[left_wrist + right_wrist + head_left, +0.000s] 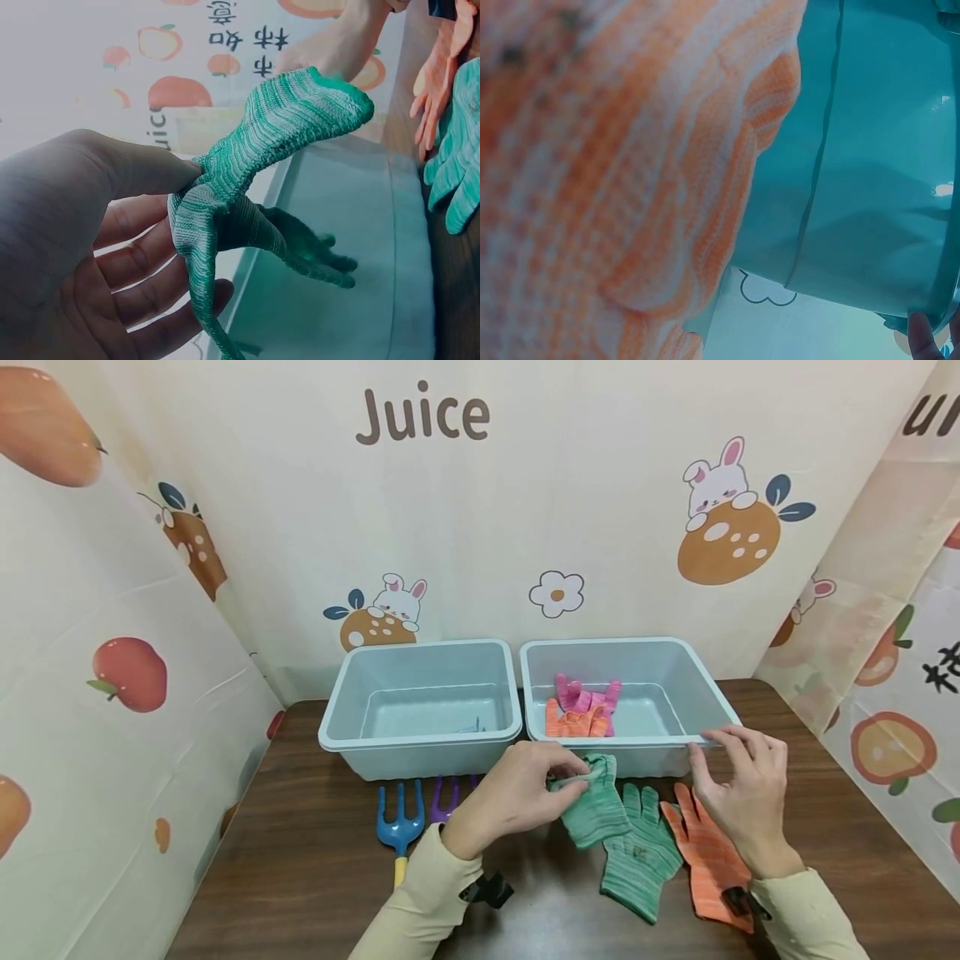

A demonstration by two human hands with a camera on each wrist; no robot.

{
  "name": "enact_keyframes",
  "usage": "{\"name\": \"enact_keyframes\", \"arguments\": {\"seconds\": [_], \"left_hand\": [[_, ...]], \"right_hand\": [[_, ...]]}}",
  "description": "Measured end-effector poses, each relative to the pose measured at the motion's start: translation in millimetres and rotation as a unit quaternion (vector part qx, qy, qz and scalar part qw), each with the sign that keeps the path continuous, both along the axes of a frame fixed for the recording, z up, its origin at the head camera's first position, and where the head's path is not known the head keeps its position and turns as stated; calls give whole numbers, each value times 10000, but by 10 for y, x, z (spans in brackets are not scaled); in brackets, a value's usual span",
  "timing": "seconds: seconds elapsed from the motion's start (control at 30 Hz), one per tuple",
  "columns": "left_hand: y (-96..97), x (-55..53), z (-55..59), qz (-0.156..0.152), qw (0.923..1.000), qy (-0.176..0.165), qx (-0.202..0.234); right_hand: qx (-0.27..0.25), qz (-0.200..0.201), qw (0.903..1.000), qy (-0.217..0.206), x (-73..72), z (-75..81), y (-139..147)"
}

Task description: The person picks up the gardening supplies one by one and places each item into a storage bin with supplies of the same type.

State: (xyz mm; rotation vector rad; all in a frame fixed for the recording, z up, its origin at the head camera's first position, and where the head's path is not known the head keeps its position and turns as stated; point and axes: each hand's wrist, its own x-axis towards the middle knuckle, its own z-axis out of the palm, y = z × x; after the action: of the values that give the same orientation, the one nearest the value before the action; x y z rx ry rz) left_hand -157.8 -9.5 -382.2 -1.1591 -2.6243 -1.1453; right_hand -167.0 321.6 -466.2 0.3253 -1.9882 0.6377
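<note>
Nearest, along the lower edge: cream sleeves (416, 906), with a dark mount (491, 891) at each wrist, above the dark wooden bench (300, 877). On the bench to the right, an orange glove (708, 868), flat, partly beneath the right wrist, fingers toward the bins; filling much of the right wrist view at close range. Just beside, to the left, a green glove (643, 860), flat and slightly slanted, cuff toward the near edge. Left of the left arm, a blue fork (400, 831) with yellow handle; next to the blue fork, a purple fork (442, 810), mostly hidden by the arm.

Slightly farther, the left hand (521, 789), narrow, pinching a second green glove, the held glove (596, 817), between thumb and fingers. Held glove hanging limp in front of the right bin, cuff toward the near side, partly covering the flat green glove in the head view. At the front right corner, the right hand (750, 785), thumb and fingers pinching the rim of the right bin (652, 760).

Beyond, inside the right bin, at left: a small orange glove (573, 723), overlapping a pink glove (602, 697). Alongside, the left bin (420, 760), pale blue like its neighbour. Farthest, a cream cloth (480, 527) printed with fruit, rabbits, a flower and "Juice".
</note>
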Motion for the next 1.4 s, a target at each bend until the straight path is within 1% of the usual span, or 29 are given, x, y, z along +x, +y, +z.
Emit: {"name": "enact_keyframes", "arguments": {"seconds": [0.2, 0.4, 0.47, 0.67, 0.83, 0.9, 0.97, 1.07, 1.13, 1.17, 1.23, 1.4], "left_hand": [[-7, 5, 53, -69, 9997, 193, 157], [15, 8, 71, -104, 9992, 192, 327], [21, 13, 77, -151, 9988, 183, 430], [25, 24, 125, -317, 9945, 267, 957], [16, 20, 153, -277, 9937, 393, 1011], [18, 16, 157, -206, 9935, 485, 1007], [23, 12, 157, -24, 9930, 599, 1017], [31, 3, 155, 414, 9901, 723, 1128], [29, 4, 156, 677, 9874, 700, 1251], [29, 4, 157, 756, 9861, 672, 1319], [27, 8, 160, 820, 9845, 593, 1432], [30, 16, 166, 754, 9842, 461, 1536]], "right_hand": [[17, -14, 10000, 14, -1, -2, 6], [-19, -3, 10000, 60, -5, -16, 4], [-43, 9, 10000, 68, -5, -20, 1], [-48, -20, 10000, 71, -5, -12, -14], [-36, -34, 10000, 81, -11, -15, -15], [-34, -27, 10000, 73, -13, -21, -13], [-45, -12, 10000, 75, -17, -26, -11], [-51, 5, 10000, 69, -20, -29, -9], [-55, 14, 10000, 79, -19, -28, -9], [-54, 12, 10000, 81, -18, -28, -9], [-46, 2, 10000, 89, -14, -25, -9], [-10, -44, 10000, 89, -4, -27, -3]]}}
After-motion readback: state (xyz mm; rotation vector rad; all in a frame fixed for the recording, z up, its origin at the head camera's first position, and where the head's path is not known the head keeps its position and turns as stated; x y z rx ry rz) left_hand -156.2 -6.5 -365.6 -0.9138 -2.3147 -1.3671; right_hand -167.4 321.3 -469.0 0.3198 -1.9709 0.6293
